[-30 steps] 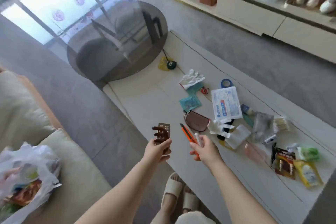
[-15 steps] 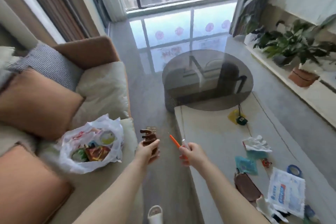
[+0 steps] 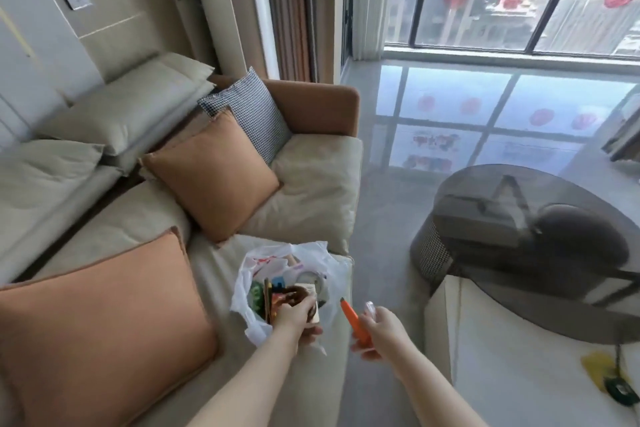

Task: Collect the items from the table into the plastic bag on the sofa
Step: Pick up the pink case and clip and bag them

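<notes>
Two hands carry items, and the left hand (image 3: 294, 317) is the one placed for the drop. My left fingers are curled round a brown hair claw (image 3: 293, 294) and a flat card-like pack (image 3: 311, 305); the pack's markings are too blurred to read. This hand sits directly over the open mouth of the plastic bag (image 3: 325, 264), which lies on the sofa (image 3: 311, 184) seat cushion near its front edge. The bag opening faces up toward me, with coloured packets visible inside, so the release path runs straight down from the fingers.

My right hand (image 3: 377, 331) grips an orange utility knife (image 3: 353, 321) together with a small clear object (image 3: 369, 307) that I cannot identify. The knife's long axis points up and to the left, tip toward the bag rim. This hand hangs over the floor gap between sofa and table (image 3: 519, 374), just beside the bag on its right side.

Judgement: the left hand releases first; the right hand must then travel left to clear the rim before letting go.
</notes>
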Motion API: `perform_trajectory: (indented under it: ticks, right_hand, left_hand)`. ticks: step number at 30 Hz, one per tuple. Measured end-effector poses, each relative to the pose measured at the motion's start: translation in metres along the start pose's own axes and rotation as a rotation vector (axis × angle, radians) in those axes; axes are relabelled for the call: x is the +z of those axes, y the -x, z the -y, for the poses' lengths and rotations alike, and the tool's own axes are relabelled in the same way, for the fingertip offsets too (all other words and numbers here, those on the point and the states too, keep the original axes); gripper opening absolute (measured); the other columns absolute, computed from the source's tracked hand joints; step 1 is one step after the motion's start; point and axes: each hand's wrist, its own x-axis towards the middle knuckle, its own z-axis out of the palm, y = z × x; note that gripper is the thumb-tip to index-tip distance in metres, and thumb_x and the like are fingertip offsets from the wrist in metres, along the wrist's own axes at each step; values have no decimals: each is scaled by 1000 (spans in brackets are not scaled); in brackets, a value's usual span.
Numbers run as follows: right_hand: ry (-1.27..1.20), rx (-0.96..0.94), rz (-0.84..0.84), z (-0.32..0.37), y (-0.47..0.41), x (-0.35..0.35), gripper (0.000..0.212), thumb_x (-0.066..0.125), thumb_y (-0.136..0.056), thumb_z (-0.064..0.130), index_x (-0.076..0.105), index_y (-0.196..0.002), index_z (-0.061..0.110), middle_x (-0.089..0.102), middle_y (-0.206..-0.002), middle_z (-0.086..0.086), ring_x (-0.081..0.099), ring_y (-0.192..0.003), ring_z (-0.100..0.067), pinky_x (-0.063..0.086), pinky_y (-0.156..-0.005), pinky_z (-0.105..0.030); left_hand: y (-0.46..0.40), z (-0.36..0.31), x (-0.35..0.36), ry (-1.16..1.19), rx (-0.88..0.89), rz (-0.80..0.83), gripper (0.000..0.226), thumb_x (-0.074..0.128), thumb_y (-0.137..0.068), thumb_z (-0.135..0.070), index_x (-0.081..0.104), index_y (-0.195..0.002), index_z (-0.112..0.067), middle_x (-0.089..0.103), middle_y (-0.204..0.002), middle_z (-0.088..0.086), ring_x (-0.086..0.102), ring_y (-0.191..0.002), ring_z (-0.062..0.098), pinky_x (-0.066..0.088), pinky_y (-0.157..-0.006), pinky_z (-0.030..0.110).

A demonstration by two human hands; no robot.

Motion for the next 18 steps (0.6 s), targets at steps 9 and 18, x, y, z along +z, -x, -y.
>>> perform_trajectory:
  ticks: [9,18]
  right_hand:
    - [171,140,73,37,-91,80,25,48,-96,24,53,-102,0,63,-84,-15,64,-58,-21,57,-52,-32]
    - [290,300,152,53,-198,137,8,48,-92,4,55,-88,7,59,-80,-12,61,-65,-21,61,-70,-39]
  left_hand:
    - [-78,-17,-48,146,-238,-42,27,46,-96,-23,50,-72,-11,55,-65,12,50,-50,21,40,-44,18]
    - [-168,-21,-52,272,-301,-198,24,56,-92,-16,54,-116,-10,66,-102,19,65,-79,30,58,-70,38]
